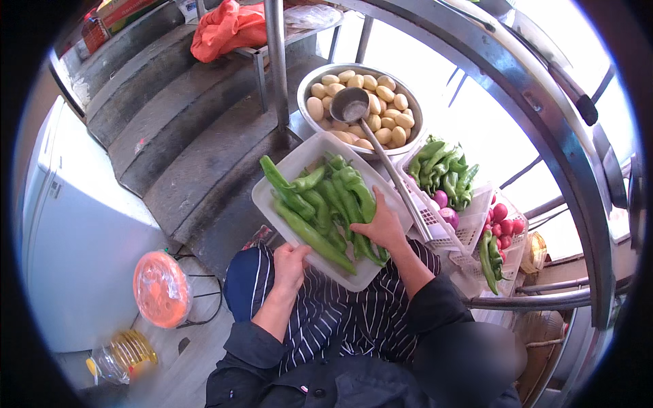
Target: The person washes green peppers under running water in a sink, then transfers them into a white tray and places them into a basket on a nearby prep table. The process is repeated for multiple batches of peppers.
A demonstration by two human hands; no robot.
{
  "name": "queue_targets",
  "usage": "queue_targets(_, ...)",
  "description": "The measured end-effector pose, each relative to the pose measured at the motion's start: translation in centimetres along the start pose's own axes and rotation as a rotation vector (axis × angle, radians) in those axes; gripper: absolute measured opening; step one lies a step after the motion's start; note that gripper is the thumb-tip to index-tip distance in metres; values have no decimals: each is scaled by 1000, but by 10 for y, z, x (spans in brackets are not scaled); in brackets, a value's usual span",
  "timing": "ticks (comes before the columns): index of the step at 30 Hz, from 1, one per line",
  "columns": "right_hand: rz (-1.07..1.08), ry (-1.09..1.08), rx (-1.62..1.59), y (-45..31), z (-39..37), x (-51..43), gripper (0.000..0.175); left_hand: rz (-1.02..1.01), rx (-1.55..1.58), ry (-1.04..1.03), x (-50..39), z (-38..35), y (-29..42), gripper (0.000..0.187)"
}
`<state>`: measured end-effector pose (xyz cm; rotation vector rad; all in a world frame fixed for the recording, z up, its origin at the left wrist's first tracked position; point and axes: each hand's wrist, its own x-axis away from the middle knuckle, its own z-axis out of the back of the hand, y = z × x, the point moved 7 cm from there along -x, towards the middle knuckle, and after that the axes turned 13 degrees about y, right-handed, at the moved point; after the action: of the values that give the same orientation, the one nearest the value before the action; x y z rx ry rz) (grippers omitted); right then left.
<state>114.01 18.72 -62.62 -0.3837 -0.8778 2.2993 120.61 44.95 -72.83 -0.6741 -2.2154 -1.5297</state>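
Observation:
A white plastic tub rests tilted over my lap, filled with long green peppers. My left hand grips the tub's near left rim, with the fingers partly hidden under it. Inside the tub, my right hand has its thumb and fingers around peppers at the right side; some fingertips are hidden. Just beyond the tub stands a metal basin of peeled potatoes. A long-handled metal ladle lies across it, its handle reaching down to the right past the tub.
White plastic baskets at right hold green peppers, red onions and red radishes. Curved steps rise at left beside a white appliance. An orange plastic-wrapped round object and an oil bottle are lower left. A metal rail arcs at right.

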Motion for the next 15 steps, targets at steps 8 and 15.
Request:
queue_targets(8,4,-8,79,-29,-30,37,117,-19,-62,-4,2,-1,-3,6)
queue_targets(15,-30,82,12,-53,22,34,114,30,54,-79,5,-6,0,11)
